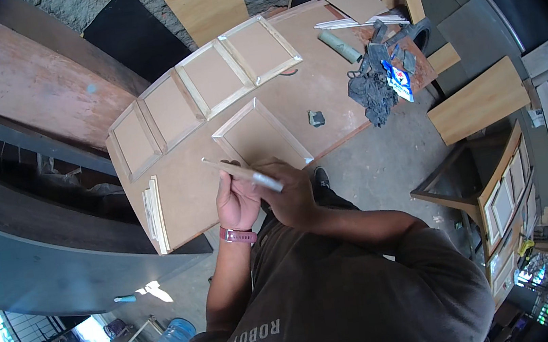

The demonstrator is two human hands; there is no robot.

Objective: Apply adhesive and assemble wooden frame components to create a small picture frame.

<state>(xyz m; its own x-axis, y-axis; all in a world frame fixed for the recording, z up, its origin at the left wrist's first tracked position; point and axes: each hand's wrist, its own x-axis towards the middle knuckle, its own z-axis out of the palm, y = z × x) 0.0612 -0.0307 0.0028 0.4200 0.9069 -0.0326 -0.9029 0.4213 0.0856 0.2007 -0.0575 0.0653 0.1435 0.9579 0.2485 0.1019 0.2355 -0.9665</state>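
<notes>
Both hands are raised in front of my body at the near edge of the table, holding a narrow wooden strip point(233, 169) that slants down to the right. My left hand point(238, 201), with a pinkish band on its wrist, has its thumb and fingers closed on the strip. Over the strip's right part bends my right hand point(292, 196), closed on it; some of its fingers are hidden, and the strip's pale right end is blurred. Just beyond the hands lies a framed panel point(262, 131) with a light wooden border, partly covered by them.
Several joined framed panels point(218, 75) line the table's point(335, 112) far left side. Loose wooden strips point(155, 216) lie near its left end. A small dark pad point(316, 118), a green roll point(339, 47) and a crumpled dark heap point(373, 94) with a blue-white packet point(401, 80) are at right.
</notes>
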